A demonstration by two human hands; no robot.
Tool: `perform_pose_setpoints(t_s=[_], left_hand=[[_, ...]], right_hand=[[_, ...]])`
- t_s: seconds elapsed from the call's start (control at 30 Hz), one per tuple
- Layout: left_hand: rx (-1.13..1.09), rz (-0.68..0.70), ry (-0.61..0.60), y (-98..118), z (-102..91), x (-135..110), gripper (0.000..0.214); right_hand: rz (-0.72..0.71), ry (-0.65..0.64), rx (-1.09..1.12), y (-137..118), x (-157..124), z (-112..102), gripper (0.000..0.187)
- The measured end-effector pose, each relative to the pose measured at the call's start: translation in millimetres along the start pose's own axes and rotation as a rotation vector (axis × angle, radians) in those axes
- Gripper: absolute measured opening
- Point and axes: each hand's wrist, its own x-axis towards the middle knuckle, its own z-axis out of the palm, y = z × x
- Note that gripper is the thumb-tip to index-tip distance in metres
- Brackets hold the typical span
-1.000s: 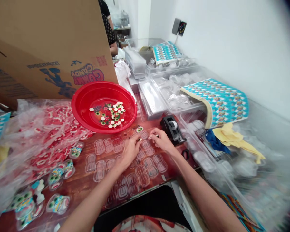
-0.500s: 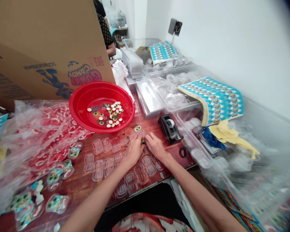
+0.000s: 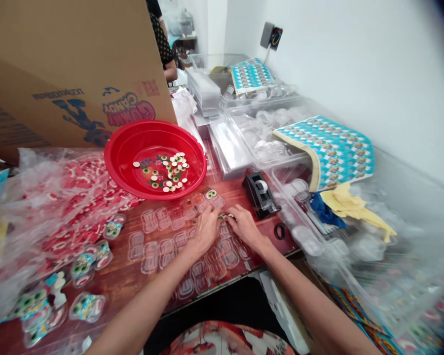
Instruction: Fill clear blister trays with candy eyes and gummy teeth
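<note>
My left hand and my right hand meet over a clear plastic blister shell on the red wooden table. Both hands' fingertips pinch small green-and-white eye candies at that shell. Several empty clear shells lie in rows around the hands. One shell just beyond holds two eye candies. A red bowl with several more eye candies stands behind the hands.
A black tape dispenser sits right of my hands. Filled packs and a bag of red candies lie left. A cardboard box stands behind. Clear bins and teal printed sheets are on the right. Another person stands far back.
My hands drew together from slightly apart and now pinch the eye candies over one shell. The view shifted a little.
</note>
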Motion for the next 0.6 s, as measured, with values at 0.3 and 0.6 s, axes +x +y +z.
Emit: perform_pose_setpoints(t_s=[0.3,0.6], left_hand=[[0.015,0.022,0.01,-5,9.9,0,0.026],[0.006,0.073,0.001,-11,11.3,1,0.017]], right_hand=[[-0.024,-0.069,-0.339,-15,-6,5,0.019],[0.069,-0.016,0.2,-9,-8,-13,0.015]])
